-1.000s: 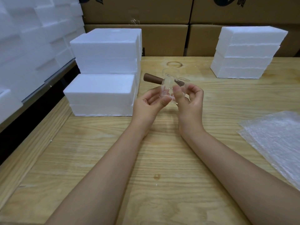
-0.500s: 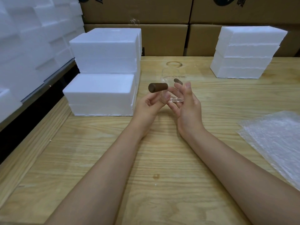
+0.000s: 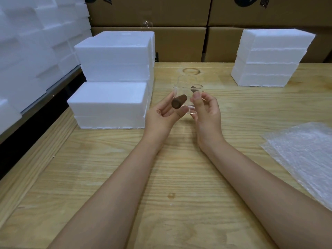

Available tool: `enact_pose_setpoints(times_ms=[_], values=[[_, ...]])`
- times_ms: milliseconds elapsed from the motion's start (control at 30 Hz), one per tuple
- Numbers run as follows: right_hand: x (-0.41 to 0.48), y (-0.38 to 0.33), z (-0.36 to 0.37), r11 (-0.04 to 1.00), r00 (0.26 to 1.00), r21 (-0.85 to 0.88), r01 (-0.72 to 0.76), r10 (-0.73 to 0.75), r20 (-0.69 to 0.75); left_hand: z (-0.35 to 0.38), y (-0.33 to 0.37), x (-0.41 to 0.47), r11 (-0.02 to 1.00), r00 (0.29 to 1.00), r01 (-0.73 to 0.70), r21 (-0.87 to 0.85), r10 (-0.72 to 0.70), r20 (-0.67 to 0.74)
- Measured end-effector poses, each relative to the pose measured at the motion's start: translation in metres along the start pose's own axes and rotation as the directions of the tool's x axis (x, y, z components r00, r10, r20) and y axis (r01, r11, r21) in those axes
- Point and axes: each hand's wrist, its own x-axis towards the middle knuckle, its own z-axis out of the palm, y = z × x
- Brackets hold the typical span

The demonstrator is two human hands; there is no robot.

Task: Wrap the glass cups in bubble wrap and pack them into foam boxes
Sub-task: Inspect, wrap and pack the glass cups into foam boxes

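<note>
- L hand (image 3: 160,116): I see fingers curled round the glass cup (image 3: 188,103) from the left, thumb tip against its lower edge. It grips the cup.
- R hand (image 3: 206,114): thumb pressed on the cup's right wall, fingers curled behind. Also gripping the cup.
- The cup is clear, rim up and roughly upright, held between both hands above the table (image 3: 161,186), mid-table.
- Brown handle (image 3: 178,103) sticks out of the cup's left side, pointing toward me, across the L fingers.
- Behind the cup there's a faint clear outline w/ a dark brown bit seen through the glass; can't tell what it is.
- Low foam boxes (image 3: 109,105) sit just left of the hands, w/ a taller foam stack (image 3: 115,56) right behind them.
- Another foam stack (image 3: 269,58) is at far right, well apart from the hands.
- Bubble wrap (image 3: 305,155) lies flat at the table's right edge, near the R forearm, not touching it.
- Cardboard cartons (image 3: 149,15) line the back.
</note>
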Motion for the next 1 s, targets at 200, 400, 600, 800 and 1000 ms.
enact_pose_setpoints(times_ms=[200,400,600,800,1000], values=[[0.004,-0.001,-0.004,0.995,0.999,0.08,-0.052,0.051,0.016,0.001,0.002,0.0,1.0,0.998,0.0,-0.017,-0.001,-0.056],[0.005,-0.005,0.0,0.974,0.988,0.171,-0.146,0.136,0.068,0.0,0.003,0.001,0.994,0.996,0.084,-0.074,-0.086,-0.026],[0.001,-0.004,0.002,0.983,0.975,0.066,-0.172,0.16,0.156,0.004,0.007,-0.002,0.991,0.99,0.131,-0.017,-0.13,0.058],[0.003,-0.001,-0.003,0.981,0.999,-0.188,-0.045,0.047,0.006,0.003,0.007,-0.003,0.995,0.996,0.089,-0.047,-0.088,0.023],[0.005,-0.007,-0.014,0.975,0.973,-0.125,0.183,-0.198,-0.119,0.004,0.005,0.001,0.992,0.987,0.115,-0.042,-0.119,-0.108]])
